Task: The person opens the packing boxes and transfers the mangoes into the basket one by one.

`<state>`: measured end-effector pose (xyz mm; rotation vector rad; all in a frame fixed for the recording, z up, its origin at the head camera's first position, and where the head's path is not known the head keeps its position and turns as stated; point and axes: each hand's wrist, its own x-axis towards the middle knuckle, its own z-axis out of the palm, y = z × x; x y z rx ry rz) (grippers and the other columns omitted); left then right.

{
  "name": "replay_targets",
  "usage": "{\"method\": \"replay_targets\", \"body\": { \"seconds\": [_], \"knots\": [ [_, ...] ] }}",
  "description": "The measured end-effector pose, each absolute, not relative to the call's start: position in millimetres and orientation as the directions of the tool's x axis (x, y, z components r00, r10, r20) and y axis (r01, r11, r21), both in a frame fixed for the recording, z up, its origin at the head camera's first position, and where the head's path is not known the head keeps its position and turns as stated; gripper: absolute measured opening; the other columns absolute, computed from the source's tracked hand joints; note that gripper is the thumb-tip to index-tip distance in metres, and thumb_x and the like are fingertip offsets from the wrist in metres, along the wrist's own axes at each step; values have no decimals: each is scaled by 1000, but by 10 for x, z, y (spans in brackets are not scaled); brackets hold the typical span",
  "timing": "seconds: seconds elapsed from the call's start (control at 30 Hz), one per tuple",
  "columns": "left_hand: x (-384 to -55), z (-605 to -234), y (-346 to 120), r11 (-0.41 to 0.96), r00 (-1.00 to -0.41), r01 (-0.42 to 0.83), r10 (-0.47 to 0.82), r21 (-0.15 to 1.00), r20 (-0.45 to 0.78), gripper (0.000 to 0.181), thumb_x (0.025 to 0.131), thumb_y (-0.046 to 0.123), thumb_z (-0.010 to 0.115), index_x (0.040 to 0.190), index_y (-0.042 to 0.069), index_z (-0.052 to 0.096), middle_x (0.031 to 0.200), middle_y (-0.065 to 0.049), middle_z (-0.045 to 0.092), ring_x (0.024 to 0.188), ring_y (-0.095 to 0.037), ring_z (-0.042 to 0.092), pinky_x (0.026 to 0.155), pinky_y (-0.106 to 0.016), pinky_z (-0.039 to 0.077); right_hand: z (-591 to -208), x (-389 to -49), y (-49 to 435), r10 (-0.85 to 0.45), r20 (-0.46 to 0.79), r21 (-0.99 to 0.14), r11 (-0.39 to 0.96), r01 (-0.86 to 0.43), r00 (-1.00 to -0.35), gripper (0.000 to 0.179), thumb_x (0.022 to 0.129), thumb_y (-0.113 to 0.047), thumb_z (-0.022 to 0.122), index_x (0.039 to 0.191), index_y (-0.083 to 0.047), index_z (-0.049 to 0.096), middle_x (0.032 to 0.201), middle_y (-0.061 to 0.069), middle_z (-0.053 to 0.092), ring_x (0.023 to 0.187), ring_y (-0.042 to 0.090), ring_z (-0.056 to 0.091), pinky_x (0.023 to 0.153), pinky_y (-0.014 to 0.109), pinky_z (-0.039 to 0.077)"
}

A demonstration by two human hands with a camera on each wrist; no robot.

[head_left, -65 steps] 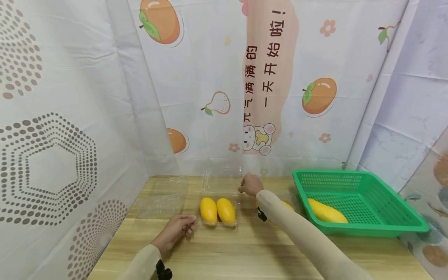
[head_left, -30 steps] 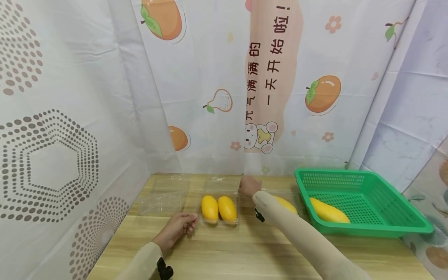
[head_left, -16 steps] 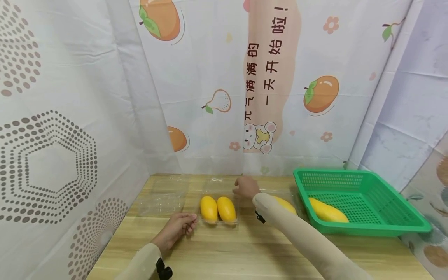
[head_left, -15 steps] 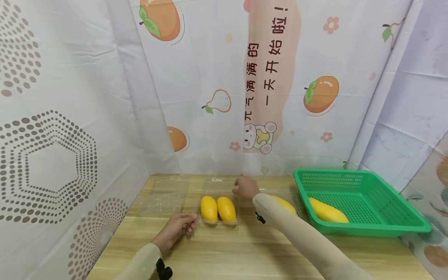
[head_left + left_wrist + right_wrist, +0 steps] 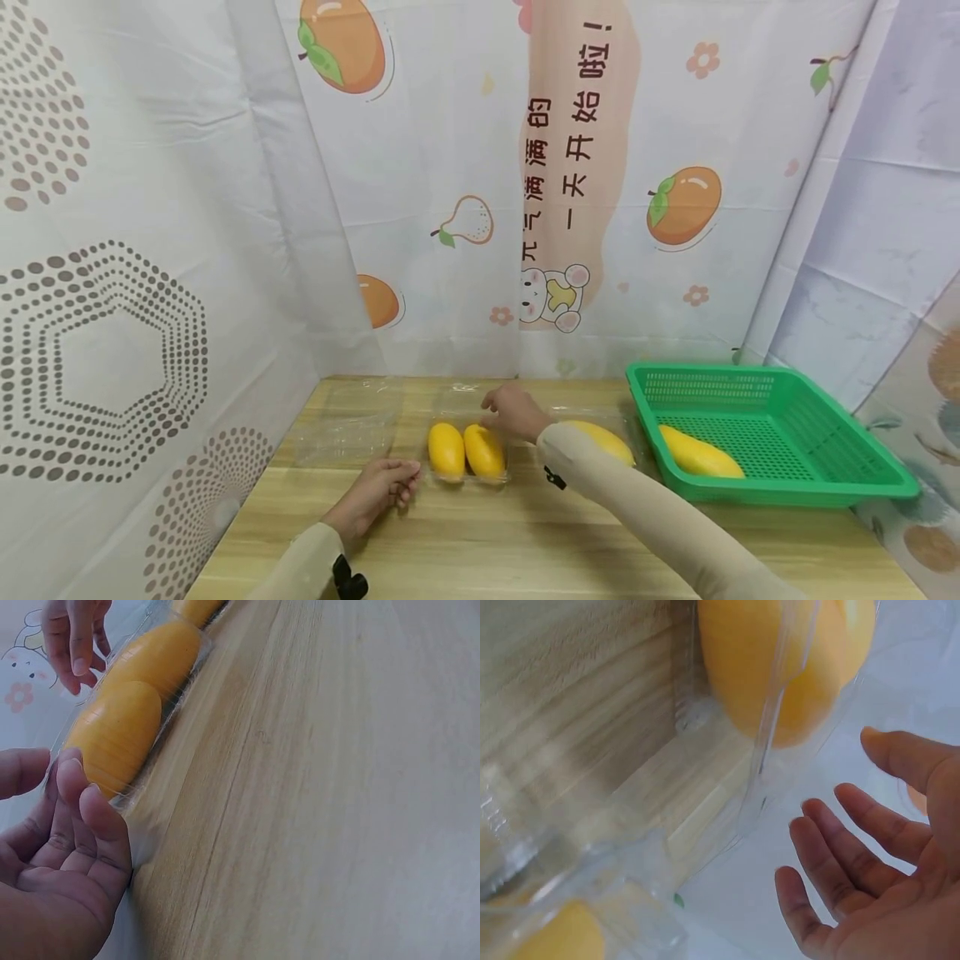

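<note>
Box of clear thin plastic (image 5: 471, 478), with two smooth yellow oval mangoes (image 5: 447, 452) inside: probably best to steady lightly, without bending the walls. Pinched at left edge by left hand (image 5: 377, 492); mangoes just to the right of this grip, near right hand (image 5: 514, 414) with fingers apart, holding nothing.

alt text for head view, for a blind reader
Two yellow fruits lie in a clear box on a wooden table, with a person's left hand at the box's left edge and right hand by the right fruit. A green basket holding another fruit stands further right.
</note>
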<state>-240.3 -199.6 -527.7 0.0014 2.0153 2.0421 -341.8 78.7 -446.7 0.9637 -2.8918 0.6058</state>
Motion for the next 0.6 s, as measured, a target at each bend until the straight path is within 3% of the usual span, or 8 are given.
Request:
{"method": "replay_targets", "body": {
  "seconds": [0.3, 0.6],
  "knots": [
    [-2392, -5296, -1996, 6, -964, -195, 184, 981, -192, 35, 103, 21, 65, 112, -12, 65, 85, -7, 65, 69, -11, 55, 64, -25, 51, -4495, -3256, 716, -644, 63, -299, 717, -630, -763, 47, 86, -40, 85, 109, -1, 76, 104, 8, 75, 95, 23, 67, 87, 39, 56],
    [-2416, -5302, -1994, 12, -963, -201, 182, 980, -199, 36, 102, 24, 66, 111, -11, 66, 86, -7, 66, 70, -11, 56, 66, -25, 51, -4523, -3197, 692, -614, 12, -260, 760, -596, -789, 52, 79, -44, 89, 110, -4, 76, 97, 3, 71, 86, 18, 58, 84, 43, 51]
  ]
}}
